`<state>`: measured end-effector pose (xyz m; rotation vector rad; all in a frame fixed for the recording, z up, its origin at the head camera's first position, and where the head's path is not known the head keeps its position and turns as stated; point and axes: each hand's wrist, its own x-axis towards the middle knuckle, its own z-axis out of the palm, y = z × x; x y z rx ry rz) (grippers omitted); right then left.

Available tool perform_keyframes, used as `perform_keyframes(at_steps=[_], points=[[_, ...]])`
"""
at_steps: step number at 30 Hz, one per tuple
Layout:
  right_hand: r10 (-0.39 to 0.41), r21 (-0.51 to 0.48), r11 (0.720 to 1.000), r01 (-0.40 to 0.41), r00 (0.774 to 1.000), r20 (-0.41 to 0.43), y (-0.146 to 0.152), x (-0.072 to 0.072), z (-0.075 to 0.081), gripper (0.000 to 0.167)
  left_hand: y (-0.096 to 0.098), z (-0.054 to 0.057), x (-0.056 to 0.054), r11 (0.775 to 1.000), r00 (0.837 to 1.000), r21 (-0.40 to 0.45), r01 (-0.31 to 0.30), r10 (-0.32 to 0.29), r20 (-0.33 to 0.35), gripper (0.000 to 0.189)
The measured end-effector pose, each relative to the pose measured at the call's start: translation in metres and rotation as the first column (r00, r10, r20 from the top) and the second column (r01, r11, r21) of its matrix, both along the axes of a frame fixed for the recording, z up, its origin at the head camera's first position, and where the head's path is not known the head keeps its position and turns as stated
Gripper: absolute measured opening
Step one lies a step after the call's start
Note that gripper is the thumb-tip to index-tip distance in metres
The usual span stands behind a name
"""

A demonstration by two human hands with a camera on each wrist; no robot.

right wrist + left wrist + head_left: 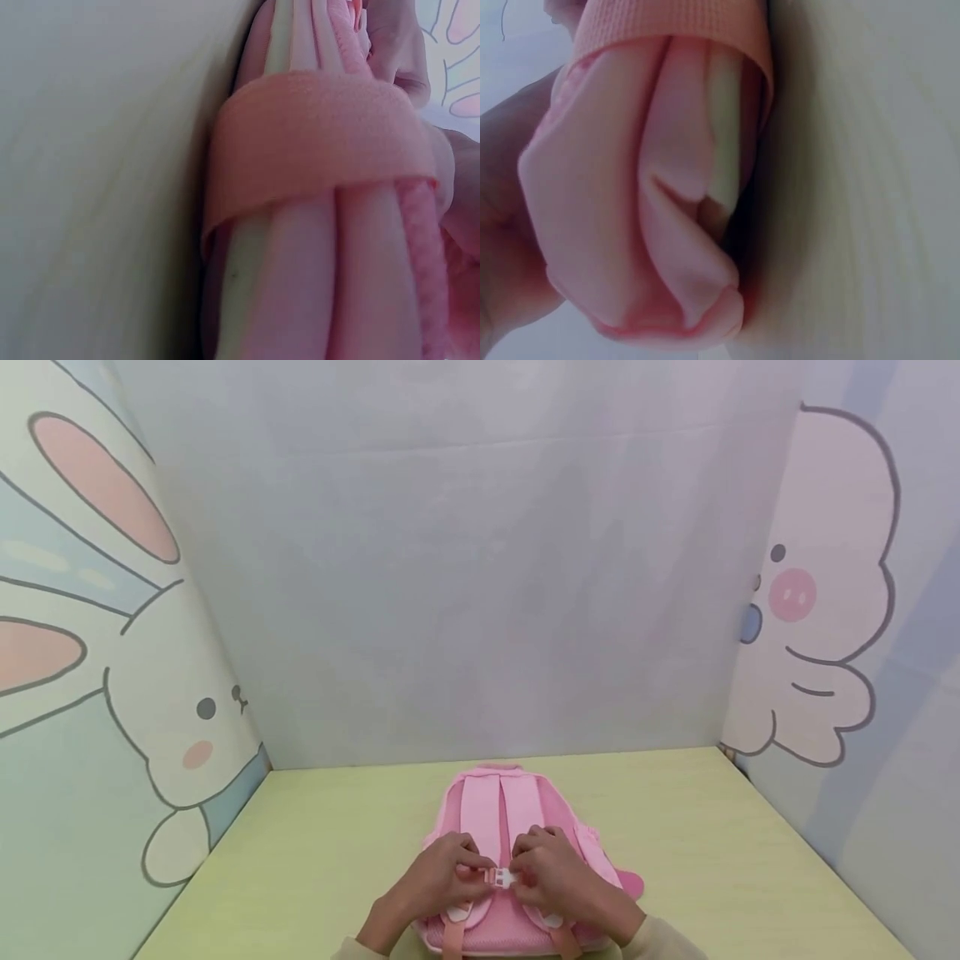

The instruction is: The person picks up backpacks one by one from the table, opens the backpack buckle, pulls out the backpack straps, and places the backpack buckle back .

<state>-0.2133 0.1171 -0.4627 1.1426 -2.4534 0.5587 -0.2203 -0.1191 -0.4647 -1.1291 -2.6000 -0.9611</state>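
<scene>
A pink backpack (555, 814) lies on the table with its two padded shoulder straps (480, 814) facing up. Between the straps sits a small white side-release buckle (502, 878). My left hand (446, 878) pinches its left end, and my right hand (553, 875) pinches its right end. The two buckle halves meet in the middle; whether they are locked I cannot tell. In the left wrist view, a salmon webbing strap (675, 22) crosses the pink fabric of the backpack (592, 202). Another webbing strap (315, 139) wraps the bag's side in the right wrist view.
The pale yellow-green table (315, 852) extends to both sides of the bag. A grey backdrop (480, 593) stands behind it. Side panels carry a cartoon rabbit (172, 718) at left and a white cartoon animal (832, 568) at right. A pink flap (632, 883) sticks out right of the bag.
</scene>
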Motion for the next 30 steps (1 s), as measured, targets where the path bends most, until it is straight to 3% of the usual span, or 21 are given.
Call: perform_keyframes(at_steps=[10, 21, 30], points=[[0.018, 0.003, 1.0, -0.018, 1.0, -0.001, 0.003, -0.001, 0.002, 0.009, -0.001, -0.003, -0.003, 1.0, 1.0, -0.004, -0.009, 0.009, -0.012, 0.02], [-0.006, 0.021, 1.0, 0.006, 1.0, 0.022, 0.012, -0.003, 0.008, 0.01, -0.002, 0.001, -0.001, 0.999, 0.997, 0.034, -0.022, 0.019, 0.081, 0.023], [-0.019, 0.045, 0.999, 0.018, 1.0, 0.016, 0.018, -0.004, 0.014, 0.007, -0.005, 0.0, -0.005, 0.999, 0.997, 0.047, 0.0, -0.004, 0.074, 0.022]])
